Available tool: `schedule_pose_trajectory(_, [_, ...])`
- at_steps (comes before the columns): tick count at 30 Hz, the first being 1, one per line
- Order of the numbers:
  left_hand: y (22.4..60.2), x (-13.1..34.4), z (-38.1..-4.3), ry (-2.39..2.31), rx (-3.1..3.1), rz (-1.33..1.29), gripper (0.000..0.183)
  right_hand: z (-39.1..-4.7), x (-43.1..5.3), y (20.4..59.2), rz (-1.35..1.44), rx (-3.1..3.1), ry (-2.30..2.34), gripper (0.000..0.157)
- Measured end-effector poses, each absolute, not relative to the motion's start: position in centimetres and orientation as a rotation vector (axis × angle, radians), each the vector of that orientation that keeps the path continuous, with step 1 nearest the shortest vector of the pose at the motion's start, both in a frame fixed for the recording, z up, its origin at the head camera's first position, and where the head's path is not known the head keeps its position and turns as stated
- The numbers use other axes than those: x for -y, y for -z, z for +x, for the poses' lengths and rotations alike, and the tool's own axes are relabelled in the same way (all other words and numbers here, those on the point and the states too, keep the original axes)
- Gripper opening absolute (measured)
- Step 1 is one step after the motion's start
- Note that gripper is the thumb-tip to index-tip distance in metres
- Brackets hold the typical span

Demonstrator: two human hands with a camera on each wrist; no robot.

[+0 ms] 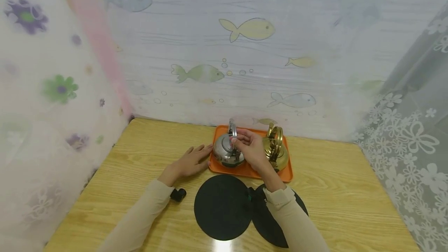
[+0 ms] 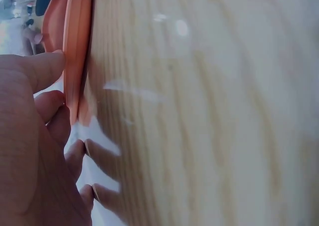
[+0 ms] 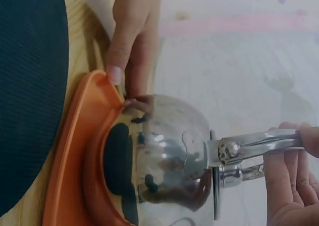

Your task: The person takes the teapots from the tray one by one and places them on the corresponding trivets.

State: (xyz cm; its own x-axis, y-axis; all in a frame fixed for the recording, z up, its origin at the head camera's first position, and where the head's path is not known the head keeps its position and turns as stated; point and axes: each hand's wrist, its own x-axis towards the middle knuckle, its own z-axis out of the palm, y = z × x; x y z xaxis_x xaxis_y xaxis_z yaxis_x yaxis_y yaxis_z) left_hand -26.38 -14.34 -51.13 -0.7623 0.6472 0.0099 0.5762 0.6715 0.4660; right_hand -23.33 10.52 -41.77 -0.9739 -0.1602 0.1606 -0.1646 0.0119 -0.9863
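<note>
The right hand [image 1: 252, 147] pinches the handle [image 3: 266, 142] of the silver kettle [image 1: 224, 150], its thumb on one side and its fingers on the other. The left hand [image 1: 191, 161] lies farther left, narrow against nothing held, its fingers stretched out, with the fingertips at the left rim of the orange tray [image 1: 287, 175]; in the left wrist view the thumb touches that rim.

The silver kettle stands upright in the left half of the tray, its handle raised. The gold kettle [image 1: 282, 160] stands upright in the right half, handle also raised. The right hand hides part of the space between the two kettles.

On the near side of the tray lie two flat black discs: the left disc [image 1: 224, 207] and, just beside it, the right disc [image 1: 267, 221], partly hidden under the right sleeve [image 1: 290, 213]. In the right wrist view, a strip of wood shows between a disc and the tray. A small black object [image 1: 179, 195] sits just beside the left sleeve [image 1: 148, 205].

All this is on the wood-grained counter [image 1: 336, 189]. Beyond its far edge hangs a fish-patterned sheet [image 1: 196, 42], with a flower-patterned one [image 1: 59, 119] on the left and lace [image 1: 416, 139] on the right.
</note>
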Motion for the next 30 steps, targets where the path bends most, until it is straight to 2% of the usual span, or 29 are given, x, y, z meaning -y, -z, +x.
schedule_pose_trajectory(11, [51.5, 14.1, -26.3, -0.732, -2.743, 0.984, 0.060, -22.4, -10.7, 40.6, 0.413, 2.155, -2.256, 0.036])
schedule_pose_trajectory(22, [51.5, 13.9, -26.2, -0.835, -2.739, 0.993, 0.056, -19.9, -10.7, 39.2, 0.494, 2.173, -2.160, 0.038])
schedule_pose_trajectory(30, [52.0, 13.9, -26.2, -0.886, -2.743, 0.986, 0.056, -17.8, -10.4, 38.1, 0.517, 2.088, -2.261, 0.035])
